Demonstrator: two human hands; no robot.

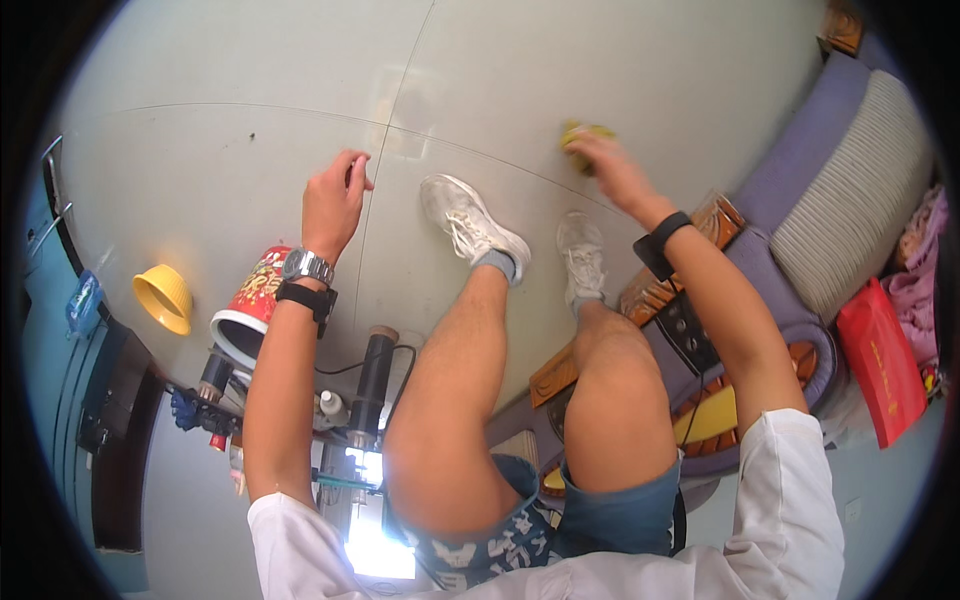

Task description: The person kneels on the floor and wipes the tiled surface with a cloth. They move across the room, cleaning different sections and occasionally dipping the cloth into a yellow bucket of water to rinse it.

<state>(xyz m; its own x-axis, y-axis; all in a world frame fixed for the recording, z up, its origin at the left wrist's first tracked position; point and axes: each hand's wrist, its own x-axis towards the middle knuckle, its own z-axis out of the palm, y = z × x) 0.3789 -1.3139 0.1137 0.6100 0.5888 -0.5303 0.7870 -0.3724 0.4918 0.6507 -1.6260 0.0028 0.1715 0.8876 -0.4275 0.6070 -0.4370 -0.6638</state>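
My right hand [611, 169] reaches forward over the pale tiled floor [487, 67], its fingers closed on a yellow-green item [586, 141]. That item is blurred; it may be a cloth or a sponge. My left hand [335, 199] hovers to the left with its fingers curled inward. A dark gap shows between thumb and fingers there, and I cannot tell whether anything small is held. Close by my left wrist stands a tilted-looking red paper-tub-like bucket [259, 285] with a white rim. Between the hands are my white sneakers [469, 217].
A yellow bowl [166, 296] is at the left, near a blue plastic bag [84, 304]. Beside my left arm are black cylinders and a white bottle [332, 407]. Along the right runs a purple sofa [795, 150] with carved wood trim; a red bag [883, 364] is there.
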